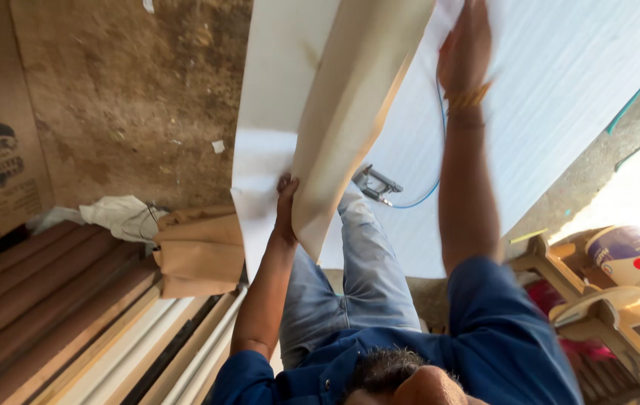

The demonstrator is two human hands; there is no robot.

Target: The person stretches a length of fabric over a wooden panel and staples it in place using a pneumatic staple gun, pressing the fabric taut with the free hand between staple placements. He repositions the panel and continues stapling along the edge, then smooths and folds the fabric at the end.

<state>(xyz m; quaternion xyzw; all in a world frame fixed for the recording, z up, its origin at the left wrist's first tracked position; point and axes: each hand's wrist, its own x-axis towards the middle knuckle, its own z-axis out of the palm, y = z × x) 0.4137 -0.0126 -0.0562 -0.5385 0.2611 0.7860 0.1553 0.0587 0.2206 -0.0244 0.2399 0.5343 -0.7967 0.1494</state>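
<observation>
— Our left hand (pixel 286 204) has its fingers closed over the lower edge of the cream sheet (pixel 350 97), pinching it where the sheet curls over on itself.

— And our right hand (pixel 466 45)?

— It is up high against the same sheet, near the far end. It is blurred, so we cannot tell whether it lies flat or grips an edge.

— So where does the sheet stand?

— It is raised in front of us, held between the two hands and bowed into a long fold. Its white face is turned left and its cream face right. None of it rests on the floor that we can see.

— How far along would we say we are?

— By our judgement, midway: the sheet is lifted and under control, but not laid flat or set against anything yet. The settling of it is all still left.

— What lies around it?

— Behind the sheet a ribbed white panel (pixel 560 97) lies on the ground. A small metal tool (pixel 377 184) with a blue hose sits on it, just beside our jeans leg.

— And further out?

— Left of us are the dirt floor (pixel 132 90), a rumpled cloth (pixel 121 214), a brown wrapped bundle (pixel 200 255) and long wooden strips (pixel 50 300) side by side. To the right stand a wooden stool (pixel 590 307) and a paint bucket (pixel 627 251), well apart from the sheet.
</observation>
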